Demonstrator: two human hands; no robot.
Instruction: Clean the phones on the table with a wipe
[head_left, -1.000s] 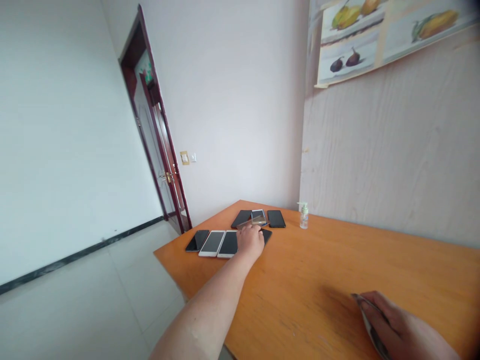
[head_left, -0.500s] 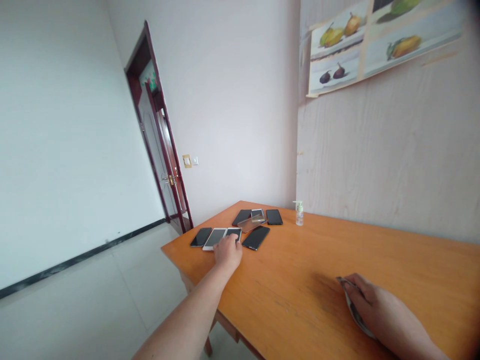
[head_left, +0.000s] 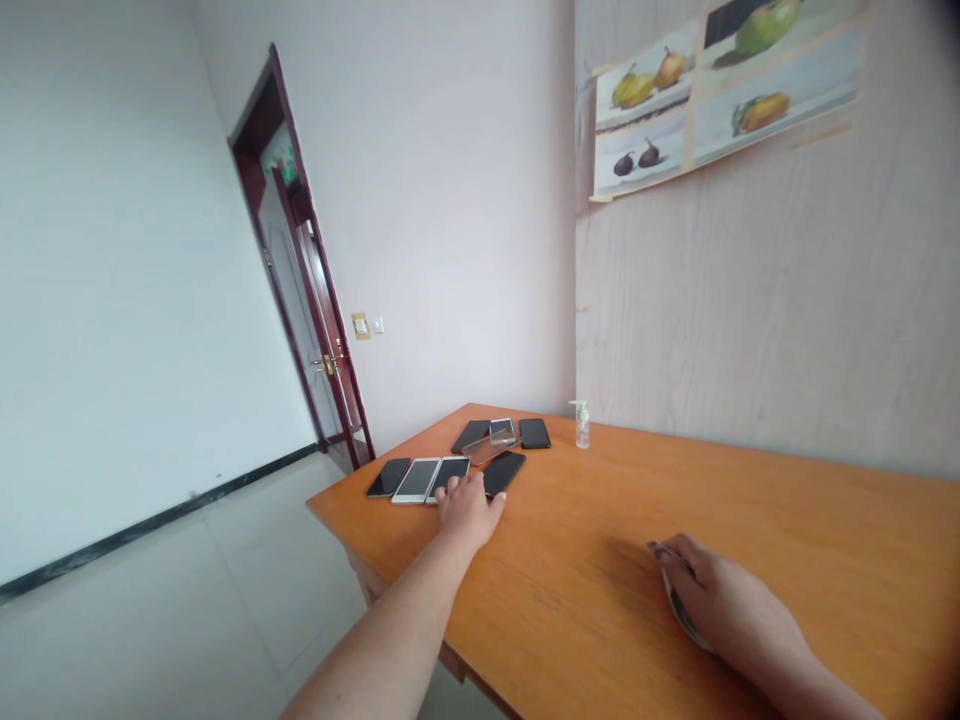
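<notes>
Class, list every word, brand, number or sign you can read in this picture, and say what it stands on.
No text can be read anywhere.
Phones: no brand or word legible.
Pump bottle: any print is too small to read.
Thin object in the right hand: no lettering can be made out.
Fruit paintings: no readable words or numbers.
</notes>
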